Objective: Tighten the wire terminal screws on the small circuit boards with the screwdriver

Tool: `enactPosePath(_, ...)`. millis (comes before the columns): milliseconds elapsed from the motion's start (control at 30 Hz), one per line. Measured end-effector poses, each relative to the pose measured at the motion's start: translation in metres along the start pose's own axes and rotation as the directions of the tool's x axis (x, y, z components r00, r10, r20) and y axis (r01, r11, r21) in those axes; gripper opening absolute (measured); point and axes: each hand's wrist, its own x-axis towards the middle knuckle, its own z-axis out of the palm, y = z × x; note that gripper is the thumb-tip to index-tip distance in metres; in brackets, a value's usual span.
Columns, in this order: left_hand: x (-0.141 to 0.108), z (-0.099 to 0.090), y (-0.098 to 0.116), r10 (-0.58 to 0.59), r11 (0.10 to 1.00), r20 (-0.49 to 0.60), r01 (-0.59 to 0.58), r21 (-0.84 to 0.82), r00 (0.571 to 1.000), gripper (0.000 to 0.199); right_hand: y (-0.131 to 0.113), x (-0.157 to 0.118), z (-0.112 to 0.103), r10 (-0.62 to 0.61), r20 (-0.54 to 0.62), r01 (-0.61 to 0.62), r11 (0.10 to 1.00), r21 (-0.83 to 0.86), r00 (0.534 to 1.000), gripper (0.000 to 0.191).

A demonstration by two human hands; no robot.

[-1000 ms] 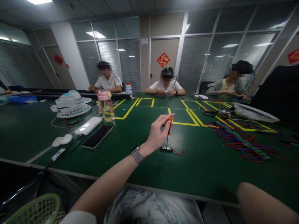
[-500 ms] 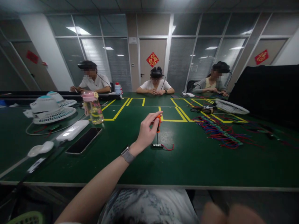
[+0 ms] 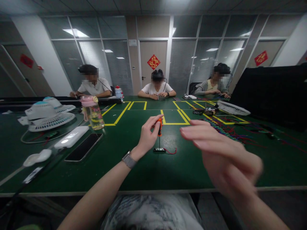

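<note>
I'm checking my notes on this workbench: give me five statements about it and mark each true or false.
1. The left hand holds an orange-handled screwdriver. True.
2. The right hand rests on the phone. False: it is to the right of the screwdriver, apart from the phone.
3. The screwdriver points down at a small board with a red wire. True.
4. The pink-lidded bottle lies on its side. False: it stands upright.
5. The phone lies flat on the green table. True.

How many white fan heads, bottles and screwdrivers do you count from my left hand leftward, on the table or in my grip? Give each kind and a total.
Screwdriver: 1, in your left hand
Bottles: 2, one pink-lidded, one red-topped
White fan heads: 2
Total: 5
</note>
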Motion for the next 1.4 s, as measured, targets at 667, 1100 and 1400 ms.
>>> enactPosePath(667,0.002,-0.003,0.004,-0.012,0.996,-0.065,0.018,0.092,0.998,0.018,0.091,-0.014,0.084,0.331,0.434,-0.372,0.928,0.011,0.838,0.005)
enactPosePath(1100,0.002,-0.003,0.0,-0.062,0.998,-0.021,0.062,-0.019,0.998,0.026,0.087,-0.019,0.081,0.288,0.444,-0.292,0.954,-0.063,0.848,0.021)
enactPosePath(1400,0.003,-0.003,0.0,-0.048,0.998,0.029,0.049,-0.026,0.998,0.028,0.087,-0.017,0.084,0.324,0.371,-0.364,0.931,0.041,0.87,0.026)
